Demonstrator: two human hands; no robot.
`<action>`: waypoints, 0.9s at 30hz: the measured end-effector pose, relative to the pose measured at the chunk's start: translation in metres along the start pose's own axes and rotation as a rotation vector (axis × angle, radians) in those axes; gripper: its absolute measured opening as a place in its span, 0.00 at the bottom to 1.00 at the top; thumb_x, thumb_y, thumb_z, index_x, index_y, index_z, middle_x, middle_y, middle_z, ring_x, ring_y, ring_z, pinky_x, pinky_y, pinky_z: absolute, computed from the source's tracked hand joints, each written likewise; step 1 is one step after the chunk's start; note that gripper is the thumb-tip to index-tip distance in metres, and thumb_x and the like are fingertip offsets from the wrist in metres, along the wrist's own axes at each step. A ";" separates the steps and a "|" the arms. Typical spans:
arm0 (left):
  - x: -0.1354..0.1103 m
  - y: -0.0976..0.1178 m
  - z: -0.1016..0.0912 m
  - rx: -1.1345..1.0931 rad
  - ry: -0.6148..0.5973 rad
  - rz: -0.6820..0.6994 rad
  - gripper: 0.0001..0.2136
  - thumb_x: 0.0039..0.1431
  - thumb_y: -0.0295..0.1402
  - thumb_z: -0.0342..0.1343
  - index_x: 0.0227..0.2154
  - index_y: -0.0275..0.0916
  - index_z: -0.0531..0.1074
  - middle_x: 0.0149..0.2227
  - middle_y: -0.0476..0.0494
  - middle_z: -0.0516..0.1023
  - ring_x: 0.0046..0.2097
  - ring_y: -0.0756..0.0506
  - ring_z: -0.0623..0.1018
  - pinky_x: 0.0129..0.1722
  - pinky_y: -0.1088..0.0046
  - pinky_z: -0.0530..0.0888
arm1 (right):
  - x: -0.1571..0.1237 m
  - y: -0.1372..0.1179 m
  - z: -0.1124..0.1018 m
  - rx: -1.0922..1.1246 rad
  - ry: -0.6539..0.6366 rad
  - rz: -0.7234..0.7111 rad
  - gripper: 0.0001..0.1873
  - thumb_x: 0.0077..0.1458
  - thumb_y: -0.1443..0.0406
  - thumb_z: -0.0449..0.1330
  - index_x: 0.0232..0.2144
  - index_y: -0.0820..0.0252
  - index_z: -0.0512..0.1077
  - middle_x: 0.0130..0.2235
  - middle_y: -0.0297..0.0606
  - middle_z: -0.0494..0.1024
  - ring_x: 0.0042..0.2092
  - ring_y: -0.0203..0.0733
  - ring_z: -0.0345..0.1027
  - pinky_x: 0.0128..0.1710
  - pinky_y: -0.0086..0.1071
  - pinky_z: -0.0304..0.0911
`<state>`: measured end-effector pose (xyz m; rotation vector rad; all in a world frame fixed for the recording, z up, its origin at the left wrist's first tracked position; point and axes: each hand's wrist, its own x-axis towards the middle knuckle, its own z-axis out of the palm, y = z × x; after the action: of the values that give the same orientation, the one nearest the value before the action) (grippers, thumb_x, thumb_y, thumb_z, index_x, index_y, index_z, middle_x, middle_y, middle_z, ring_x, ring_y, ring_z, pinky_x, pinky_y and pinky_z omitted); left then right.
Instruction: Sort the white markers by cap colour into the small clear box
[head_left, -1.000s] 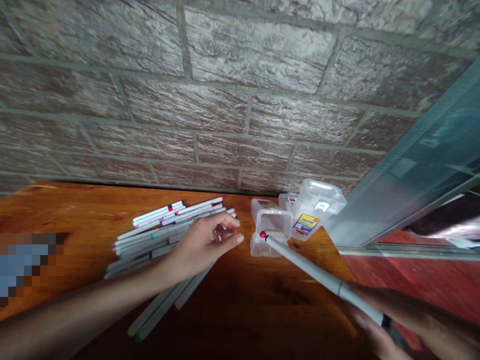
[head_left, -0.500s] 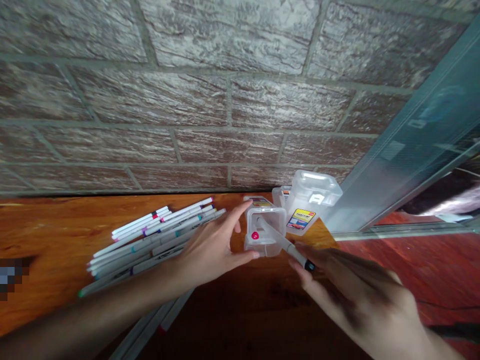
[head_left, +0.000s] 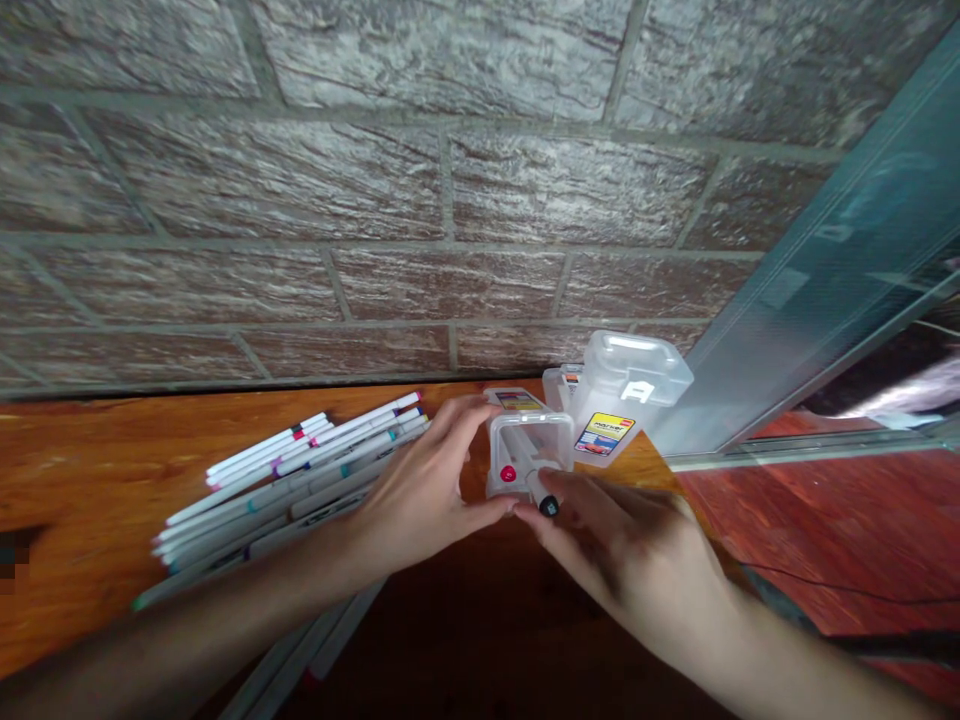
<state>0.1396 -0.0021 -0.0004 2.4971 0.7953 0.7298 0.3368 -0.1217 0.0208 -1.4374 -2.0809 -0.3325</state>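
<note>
A small clear plastic case [head_left: 529, 436] lies on its side on the wooden table [head_left: 112, 460], its open mouth facing me. My left hand [head_left: 420, 490] cups the case's left side, thumb and fingers curled round it. My right hand [head_left: 622, 545] pinches a white marker [head_left: 534, 478] by its black rear cap; most of the marker is inside the case. A red-capped marker end [head_left: 508, 473] shows inside it too. A pile of several white markers [head_left: 292, 475] lies just left of my left hand.
A second clear case [head_left: 626, 395] with a yellow label stands behind the first, against the brick wall [head_left: 375, 200]. A glass panel [head_left: 825, 300] slopes up at the right. Beyond the table's right edge is red floor [head_left: 825, 540].
My right hand has moved forward and pushed the white marker deep into the case. My left hand left the marker pile and closed round the case's side.
</note>
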 end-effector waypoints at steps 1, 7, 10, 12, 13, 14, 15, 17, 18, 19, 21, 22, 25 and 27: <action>0.001 0.000 0.000 -0.005 -0.002 0.001 0.35 0.58 0.42 0.69 0.63 0.44 0.58 0.63 0.36 0.69 0.61 0.34 0.75 0.57 0.53 0.78 | 0.000 0.000 0.002 0.025 -0.020 0.029 0.17 0.74 0.56 0.56 0.40 0.62 0.77 0.27 0.36 0.84 0.25 0.44 0.81 0.23 0.32 0.67; 0.002 0.001 0.001 -0.001 -0.008 -0.007 0.34 0.59 0.42 0.68 0.62 0.43 0.57 0.57 0.36 0.75 0.58 0.34 0.78 0.54 0.54 0.79 | 0.005 0.002 0.008 0.085 -0.120 0.130 0.17 0.71 0.55 0.57 0.43 0.63 0.77 0.29 0.39 0.85 0.23 0.45 0.79 0.22 0.32 0.64; 0.002 0.003 0.000 0.011 -0.014 -0.017 0.33 0.60 0.42 0.66 0.63 0.42 0.57 0.56 0.36 0.75 0.57 0.34 0.78 0.52 0.55 0.79 | 0.010 0.001 0.007 0.085 -0.190 0.163 0.15 0.69 0.57 0.58 0.44 0.63 0.76 0.30 0.41 0.86 0.23 0.46 0.79 0.22 0.32 0.63; 0.002 0.004 -0.001 0.020 -0.017 -0.036 0.32 0.61 0.42 0.65 0.63 0.42 0.57 0.55 0.36 0.75 0.57 0.34 0.79 0.51 0.56 0.80 | 0.013 0.001 0.006 0.070 -0.238 0.185 0.13 0.69 0.58 0.59 0.44 0.62 0.76 0.31 0.41 0.86 0.25 0.47 0.80 0.24 0.33 0.64; 0.002 0.004 -0.001 0.023 -0.016 -0.042 0.32 0.61 0.41 0.65 0.63 0.43 0.57 0.55 0.36 0.75 0.56 0.34 0.79 0.51 0.56 0.80 | 0.015 0.001 0.005 0.058 -0.259 0.192 0.12 0.69 0.59 0.59 0.45 0.62 0.76 0.32 0.41 0.86 0.25 0.48 0.81 0.24 0.33 0.64; 0.002 0.005 -0.001 0.024 -0.016 -0.046 0.32 0.61 0.41 0.65 0.63 0.43 0.57 0.55 0.37 0.76 0.56 0.34 0.79 0.51 0.56 0.80 | 0.016 0.001 0.005 0.043 -0.273 0.196 0.12 0.68 0.59 0.59 0.45 0.61 0.76 0.32 0.42 0.86 0.26 0.49 0.81 0.25 0.34 0.63; 0.002 0.005 -0.001 0.024 -0.014 -0.047 0.32 0.61 0.41 0.65 0.63 0.43 0.57 0.54 0.37 0.76 0.56 0.34 0.79 0.50 0.56 0.79 | 0.017 0.001 0.005 0.025 -0.283 0.197 0.11 0.68 0.60 0.59 0.45 0.61 0.76 0.32 0.42 0.86 0.27 0.50 0.81 0.25 0.34 0.63; 0.002 0.004 0.000 0.021 -0.009 -0.042 0.32 0.60 0.40 0.65 0.63 0.43 0.58 0.54 0.37 0.76 0.55 0.34 0.79 0.50 0.57 0.79 | 0.018 0.002 0.006 -0.006 -0.300 0.192 0.11 0.68 0.60 0.58 0.45 0.60 0.75 0.32 0.42 0.86 0.28 0.52 0.82 0.25 0.35 0.61; 0.002 0.004 0.001 0.019 -0.008 -0.041 0.32 0.60 0.40 0.66 0.63 0.43 0.58 0.54 0.37 0.76 0.55 0.34 0.79 0.50 0.57 0.79 | 0.018 0.002 0.006 -0.014 -0.308 0.189 0.11 0.68 0.60 0.58 0.46 0.60 0.75 0.32 0.42 0.86 0.29 0.52 0.82 0.25 0.35 0.61; 0.002 0.004 0.001 0.018 -0.007 -0.042 0.32 0.60 0.39 0.66 0.63 0.42 0.58 0.53 0.37 0.76 0.55 0.34 0.79 0.50 0.58 0.79 | 0.018 0.002 0.006 -0.018 -0.318 0.188 0.11 0.68 0.60 0.58 0.46 0.60 0.75 0.32 0.42 0.86 0.29 0.53 0.82 0.25 0.35 0.61; 0.002 0.003 0.002 0.015 -0.004 -0.044 0.33 0.59 0.39 0.67 0.63 0.42 0.59 0.53 0.38 0.77 0.54 0.35 0.79 0.50 0.58 0.79 | 0.019 0.002 0.005 -0.011 -0.341 0.195 0.12 0.67 0.61 0.57 0.47 0.60 0.74 0.32 0.42 0.86 0.30 0.53 0.82 0.26 0.35 0.61; 0.002 0.003 0.002 0.014 -0.003 -0.045 0.33 0.59 0.39 0.67 0.63 0.42 0.59 0.52 0.38 0.77 0.54 0.35 0.80 0.50 0.58 0.79 | 0.020 0.002 0.005 -0.004 -0.354 0.203 0.12 0.66 0.62 0.57 0.47 0.60 0.74 0.33 0.42 0.86 0.30 0.53 0.82 0.26 0.35 0.61; 0.002 0.004 0.001 0.006 -0.006 -0.044 0.34 0.59 0.41 0.68 0.63 0.42 0.59 0.52 0.38 0.77 0.53 0.35 0.80 0.50 0.59 0.79 | 0.023 0.002 0.004 0.017 -0.389 0.232 0.14 0.61 0.64 0.58 0.48 0.61 0.74 0.34 0.43 0.86 0.29 0.52 0.81 0.27 0.36 0.63; 0.002 0.004 0.001 0.002 -0.010 -0.045 0.34 0.59 0.43 0.68 0.63 0.42 0.59 0.53 0.38 0.77 0.54 0.35 0.80 0.51 0.59 0.79 | 0.025 0.001 0.004 0.023 -0.405 0.238 0.16 0.59 0.65 0.58 0.49 0.62 0.74 0.35 0.44 0.86 0.30 0.52 0.81 0.27 0.36 0.64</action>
<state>0.1434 -0.0038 0.0020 2.4742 0.8454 0.7007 0.3304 -0.0997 0.0320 -1.8353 -2.1732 0.0862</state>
